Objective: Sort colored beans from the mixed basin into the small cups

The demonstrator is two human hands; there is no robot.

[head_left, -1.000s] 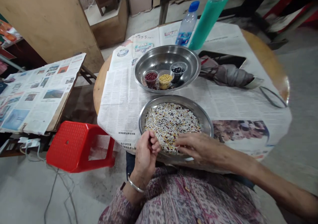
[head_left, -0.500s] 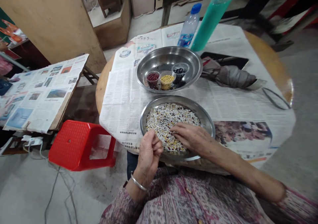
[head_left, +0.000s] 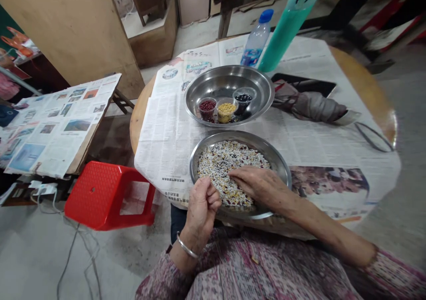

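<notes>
A round steel pan (head_left: 277, 164) on the near side of the table holds a mix of white grains (head_left: 226, 155) with red, yellow and black beans. My left hand (head_left: 202, 207), a bangle at its wrist, is curled closed at the pan's left front rim; whatever lies inside its fingers is hidden. Over the mix, my right hand (head_left: 262, 184) has its fingertips pressed together, touching the grains; what they pinch is too small to make out. Behind stands a steel basin (head_left: 216, 81) with three clear cups: red beans (head_left: 207, 106), yellow beans (head_left: 226, 109) and black beans (head_left: 244, 98).
Newspaper (head_left: 159, 136) covers the round table. Toward the back stand a plastic bottle (head_left: 256, 40) and a tall teal bottle (head_left: 288, 29). A folded grey umbrella (head_left: 319, 106) lies at the right. On the floor to the left is a red stool (head_left: 96, 193).
The view has shifted slightly, so the table things sit a little lower and farther right. My right fingers have drawn closer together over the grains. My left hand stays curled.
</notes>
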